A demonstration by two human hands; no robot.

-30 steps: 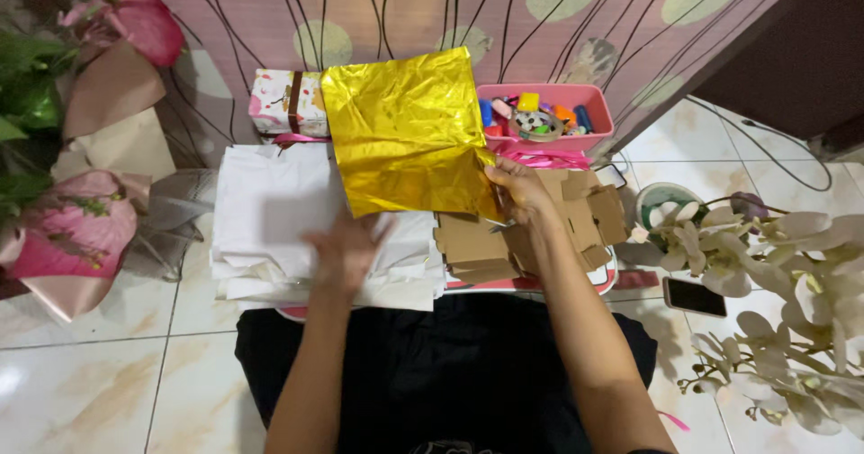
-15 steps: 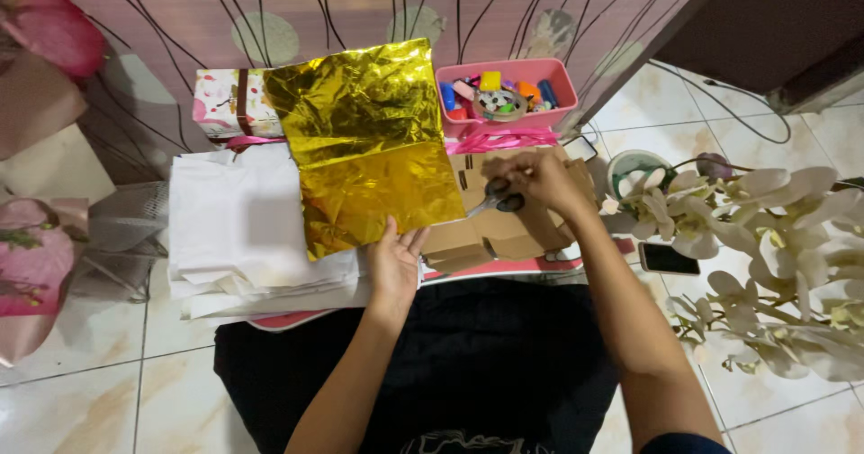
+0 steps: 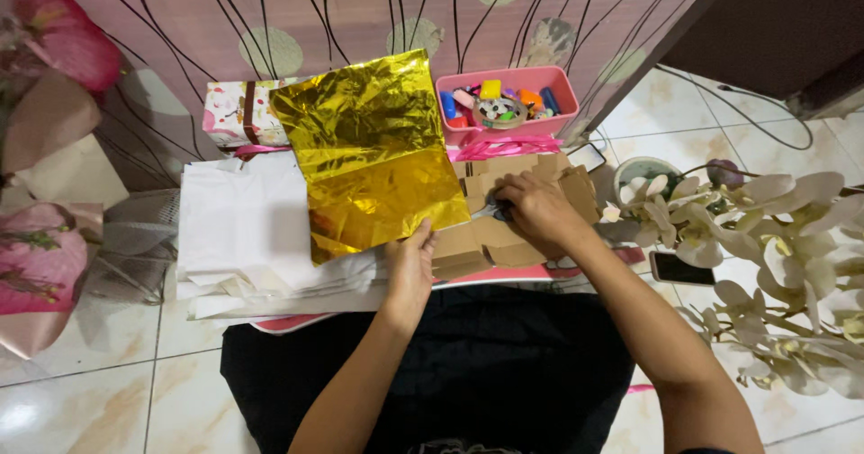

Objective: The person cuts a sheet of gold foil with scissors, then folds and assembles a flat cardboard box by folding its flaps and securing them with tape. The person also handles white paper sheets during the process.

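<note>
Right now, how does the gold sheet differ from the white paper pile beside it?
The gold sheet is shiny, crinkled and a single layer; the white paper pile is dull and many sheets deep. The gold sheet lies partly on top of the pile, pinched at its lower edge by the left hand; no hand holds the pile. Both lie flat.

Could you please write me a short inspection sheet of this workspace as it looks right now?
Surface: low pink board on a tiled floor.
Job's things: gold foil sheet lying over a stack of white paper; cardboard pieces beside it.
Clutter: pink basket of small coloured items; patterned gift box; pink ribbon.
Hands: left hand on the foil's lower corner; right hand on the cardboard, over a small metal tool, kind unclear.
Cables: black cable on the floor, upper right.
Surroundings: white artificial orchids; phone; wrapped bouquets; patterned curtain.
</note>
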